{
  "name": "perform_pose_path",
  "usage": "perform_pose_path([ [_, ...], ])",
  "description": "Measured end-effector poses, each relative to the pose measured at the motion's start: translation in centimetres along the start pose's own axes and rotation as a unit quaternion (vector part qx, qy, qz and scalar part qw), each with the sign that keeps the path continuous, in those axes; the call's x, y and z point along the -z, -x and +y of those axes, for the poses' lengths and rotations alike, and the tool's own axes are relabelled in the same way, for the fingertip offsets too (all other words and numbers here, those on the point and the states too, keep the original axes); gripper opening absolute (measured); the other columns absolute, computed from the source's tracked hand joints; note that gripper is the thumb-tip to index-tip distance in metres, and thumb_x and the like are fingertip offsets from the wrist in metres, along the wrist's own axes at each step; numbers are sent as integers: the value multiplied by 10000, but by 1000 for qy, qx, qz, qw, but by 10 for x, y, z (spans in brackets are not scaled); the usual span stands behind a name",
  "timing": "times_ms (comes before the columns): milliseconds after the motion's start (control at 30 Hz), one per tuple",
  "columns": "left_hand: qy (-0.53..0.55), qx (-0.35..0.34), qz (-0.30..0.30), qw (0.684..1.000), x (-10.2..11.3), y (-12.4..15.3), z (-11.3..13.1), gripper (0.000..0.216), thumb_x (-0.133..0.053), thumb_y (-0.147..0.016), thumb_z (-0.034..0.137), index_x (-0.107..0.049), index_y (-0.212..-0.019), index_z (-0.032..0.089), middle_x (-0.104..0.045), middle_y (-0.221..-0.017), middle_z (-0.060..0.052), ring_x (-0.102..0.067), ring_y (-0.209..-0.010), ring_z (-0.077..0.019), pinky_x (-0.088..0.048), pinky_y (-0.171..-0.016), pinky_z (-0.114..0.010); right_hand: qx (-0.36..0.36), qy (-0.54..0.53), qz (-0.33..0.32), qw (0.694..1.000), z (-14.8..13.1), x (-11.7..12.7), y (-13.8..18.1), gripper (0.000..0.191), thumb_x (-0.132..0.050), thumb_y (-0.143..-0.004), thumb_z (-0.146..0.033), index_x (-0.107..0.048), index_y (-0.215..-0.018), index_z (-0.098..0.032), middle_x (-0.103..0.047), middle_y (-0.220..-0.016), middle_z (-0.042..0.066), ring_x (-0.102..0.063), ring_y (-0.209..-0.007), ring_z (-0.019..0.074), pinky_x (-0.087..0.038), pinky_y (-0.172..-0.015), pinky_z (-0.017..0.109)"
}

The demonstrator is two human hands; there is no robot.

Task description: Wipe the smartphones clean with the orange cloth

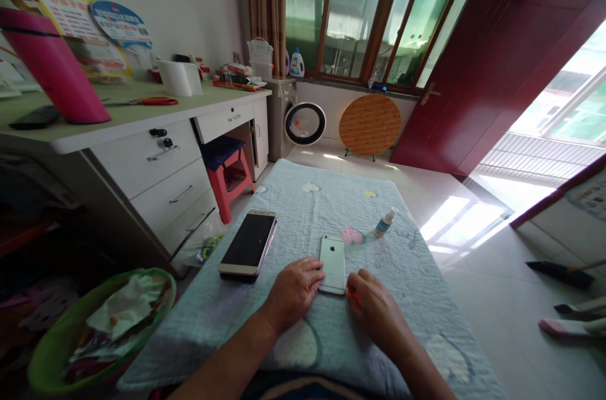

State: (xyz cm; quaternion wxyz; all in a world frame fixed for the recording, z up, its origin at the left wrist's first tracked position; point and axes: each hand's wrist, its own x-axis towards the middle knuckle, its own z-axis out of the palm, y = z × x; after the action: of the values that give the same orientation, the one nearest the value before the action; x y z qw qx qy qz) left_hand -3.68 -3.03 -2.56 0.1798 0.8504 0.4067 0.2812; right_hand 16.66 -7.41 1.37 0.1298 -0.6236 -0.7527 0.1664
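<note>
Smooth, round-cornered phone (333,269) (quilted cloth (298,217) beneath).

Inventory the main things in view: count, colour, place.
Cloth: 1, pale blue, centre
Silver phone: 1, silver, on cloth
Gold-rimmed phone: 1, gold, cloth's left
Spray bottle: 1, white-blue, cloth's right
Desk: 1, white, left
Stool: 1, red, by desk
Basket: 1, green, lower left
Washing machine: 1, grey, far wall
Red item: 1, red, beside silver phone, mostly hidden
Left hand: 1, bare, at silver phone
Right hand: 1, bare, at red item
</note>
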Motion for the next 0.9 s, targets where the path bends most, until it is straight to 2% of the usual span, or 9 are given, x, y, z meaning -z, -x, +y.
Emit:
perform_pose_path([
  [133,-18,-27,30,999,1,3,5,238,-562,-867,157,-698,-1056,207,-677,-1172,-66,-604,-1098,-248,-462,-1005,-425,20,-88,34,995,1,16,-7,97,-530,-847,-124,-597,-819,-188,-553,-816,13,-541,-746,140,-401,-706,246],
  [233,-47,-69,60,995,3,8,16,271,-503,-871,148,-664,-1081,204,-659,-1162,-88,-591,-1071,-262,-467,-969,-442,47,-137,58,988,-4,12,-13,112,-528,-882,-164,-635,-860,-186,-551,-863,23,-553,-782,139,-422,-737,248],
  [300,-56,-118,45,990,4,10,23,283,-485,-870,137,-636,-1103,192,-660,-1109,-90,-593,-1010,-264,-486,-909,-440,71,-149,42,985,-7,2,-14,129,-535,-876,-149,-655,-856,-189,-553,-878,24,-555,-805,140,-426,-746,244],
  [367,-69,-139,7,988,3,10,27,233,-475,-896,149,-622,-1076,171,-662,-997,-86,-597,-919,-252,-503,-843,-422,85,-140,30,986,-8,-7,-15,153,-534,-871,-132,-667,-824,-190,-555,-868,24,-550,-823,146,-424,-753,247],
  [467,-88,-134,-23,987,0,10,29,194,-463,-925,145,-598,-1063,157,-645,-927,-70,-589,-867,-239,-506,-809,-406,85,-112,35,989,-6,-12,-18,183,-530,-876,-137,-680,-787,-189,-553,-843,26,-540,-825,153,-419,-749,257],
  [667,-107,-104,-32,988,-4,12,31,206,-486,-921,107,-570,-1097,172,-633,-954,-55,-579,-889,-236,-499,-810,-388,96,-105,0,990,8,-6,-42,201,-567,-800,-74,-730,-812,-191,-574,-837,23,-559,-780,130,-421,-739,243],
  [800,-120,-93,-55,987,-2,13,34,97,-513,-927,131,-591,-962,177,-622,-909,-39,-566,-865,-226,-499,-776,-357,96,-82,20,992,19,-8,-65,215,-565,-788,-66,-739,-818,-186,-595,-844,35,-568,-795,141,-419,-747,251],
  [900,-132,-82,-72,985,0,13,37,84,-529,-921,129,-594,-931,182,-622,-918,-32,-562,-875,-221,-497,-762,-342,91,-58,42,993,26,-8,-83,187,-576,-800,-93,-740,-811,-183,-591,-826,38,-563,-798,151,-416,-749,257],
])
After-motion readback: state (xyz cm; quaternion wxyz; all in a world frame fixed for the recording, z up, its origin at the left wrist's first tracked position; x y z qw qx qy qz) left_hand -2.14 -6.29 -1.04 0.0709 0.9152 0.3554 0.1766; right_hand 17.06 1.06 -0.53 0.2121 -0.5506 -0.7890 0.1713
